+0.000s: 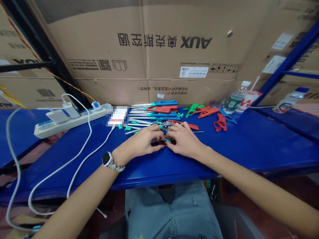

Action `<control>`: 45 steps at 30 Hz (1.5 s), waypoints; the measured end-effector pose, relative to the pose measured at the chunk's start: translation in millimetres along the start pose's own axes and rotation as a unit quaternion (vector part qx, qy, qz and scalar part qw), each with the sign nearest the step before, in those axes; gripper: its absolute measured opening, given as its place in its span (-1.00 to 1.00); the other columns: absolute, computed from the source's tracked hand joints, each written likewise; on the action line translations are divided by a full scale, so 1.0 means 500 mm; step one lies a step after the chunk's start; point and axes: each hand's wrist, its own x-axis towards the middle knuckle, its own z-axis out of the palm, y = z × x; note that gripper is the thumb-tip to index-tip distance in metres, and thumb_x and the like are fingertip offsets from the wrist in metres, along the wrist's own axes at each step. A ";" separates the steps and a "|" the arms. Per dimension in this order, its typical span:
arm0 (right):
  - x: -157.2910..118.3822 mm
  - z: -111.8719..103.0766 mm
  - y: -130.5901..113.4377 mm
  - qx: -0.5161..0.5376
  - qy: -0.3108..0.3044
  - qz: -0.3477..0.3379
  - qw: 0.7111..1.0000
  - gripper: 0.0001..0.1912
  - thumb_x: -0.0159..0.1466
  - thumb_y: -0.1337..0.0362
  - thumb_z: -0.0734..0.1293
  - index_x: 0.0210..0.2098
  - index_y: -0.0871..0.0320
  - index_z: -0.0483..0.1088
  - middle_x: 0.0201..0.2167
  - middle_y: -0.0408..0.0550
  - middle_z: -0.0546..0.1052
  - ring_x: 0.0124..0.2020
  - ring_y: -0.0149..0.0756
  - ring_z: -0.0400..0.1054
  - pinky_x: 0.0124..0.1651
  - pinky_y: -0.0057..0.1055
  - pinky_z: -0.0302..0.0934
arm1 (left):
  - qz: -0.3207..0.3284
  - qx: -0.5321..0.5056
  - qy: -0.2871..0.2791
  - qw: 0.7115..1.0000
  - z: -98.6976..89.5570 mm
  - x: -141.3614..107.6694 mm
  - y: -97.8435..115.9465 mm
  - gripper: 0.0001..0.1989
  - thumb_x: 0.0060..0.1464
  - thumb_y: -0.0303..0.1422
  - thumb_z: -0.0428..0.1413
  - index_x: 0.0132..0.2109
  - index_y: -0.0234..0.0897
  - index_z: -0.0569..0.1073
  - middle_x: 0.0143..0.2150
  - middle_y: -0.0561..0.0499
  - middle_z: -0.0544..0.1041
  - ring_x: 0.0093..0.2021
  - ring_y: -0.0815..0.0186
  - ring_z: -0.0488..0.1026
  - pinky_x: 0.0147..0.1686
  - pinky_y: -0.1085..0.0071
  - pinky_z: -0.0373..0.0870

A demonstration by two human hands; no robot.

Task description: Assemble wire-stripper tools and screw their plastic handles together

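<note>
My left hand (148,139), with a white watch on the wrist, and my right hand (184,141) meet over the blue table. Fingers of both are curled and pinched around a small red and green part (167,140), mostly covered by them; it looks like a piece of a lighter. Just beyond the fingertips lie small wires and metal bits (167,124). Long-nosed lighters with blue handles (166,115), a red-handled lighter (163,109) and several bare metal tubes with green pieces form a pile behind the hands. A thin metal rod (198,132) sticks out past my right hand.
Green handle shells (193,109), orange shells (208,112) and red shells (220,122) lie right of the pile. A water bottle (233,101) and a cup with a straw (248,100) stand behind them. Left are a power strip (72,120) and white cables (86,146). Cardboard (159,20) walls the back.
</note>
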 end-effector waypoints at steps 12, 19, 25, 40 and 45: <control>-0.001 -0.021 -0.022 -0.062 -0.022 0.018 0.998 -0.86 0.33 0.36 0.33 -0.34 0.17 0.52 -0.26 0.00 0.60 -0.13 -0.12 0.39 -0.07 -0.21 -0.06 | 0.050 0.041 -0.024 0.998 0.014 0.005 -0.024 -0.85 0.32 -0.42 0.13 -0.21 -0.25 0.60 -0.20 -0.06 0.50 -0.17 0.21 0.49 -0.15 0.29 0.43; -0.004 -0.019 -0.034 -0.066 -0.012 0.067 0.996 -0.84 0.33 0.33 0.33 -0.35 0.19 0.54 -0.31 0.02 0.58 -0.15 -0.11 0.39 -0.08 -0.21 -0.05 | 0.032 0.038 -0.025 0.998 0.015 0.002 -0.024 -0.83 0.32 -0.41 0.12 -0.22 -0.24 0.59 -0.20 -0.06 0.51 -0.19 0.22 0.49 -0.16 0.29 0.42; -0.005 -0.008 -0.031 -0.040 -0.008 0.087 0.995 -0.84 0.33 0.34 0.32 -0.38 0.18 0.51 -0.33 -0.02 0.56 -0.20 -0.16 0.39 -0.12 -0.25 -0.03 | 0.028 0.036 -0.029 0.999 0.015 0.002 -0.021 -0.83 0.32 -0.41 0.11 -0.24 -0.25 0.59 -0.20 -0.05 0.50 -0.19 0.23 0.48 -0.14 0.28 0.42; -0.006 -0.004 -0.008 -0.009 -0.035 0.054 0.998 -0.85 0.37 0.28 0.37 -0.28 0.16 0.58 -0.27 -0.02 0.54 -0.26 -0.23 0.37 -0.15 -0.27 0.02 | 0.017 0.026 -0.024 0.999 0.011 0.002 -0.020 -0.76 0.35 -0.32 0.07 -0.24 -0.23 0.59 -0.21 -0.06 0.50 -0.22 0.22 0.49 -0.19 0.28 0.43; -0.031 0.008 0.008 0.029 0.006 0.015 0.999 -0.80 0.43 0.25 0.32 -0.14 0.17 0.59 -0.19 0.02 0.50 -0.09 -0.17 0.38 -0.03 -0.23 0.09 | 0.011 0.040 -0.026 0.999 0.008 0.003 -0.015 -0.82 0.31 -0.37 0.12 -0.25 -0.24 0.59 -0.22 -0.06 0.49 -0.21 0.22 0.48 -0.19 0.29 0.43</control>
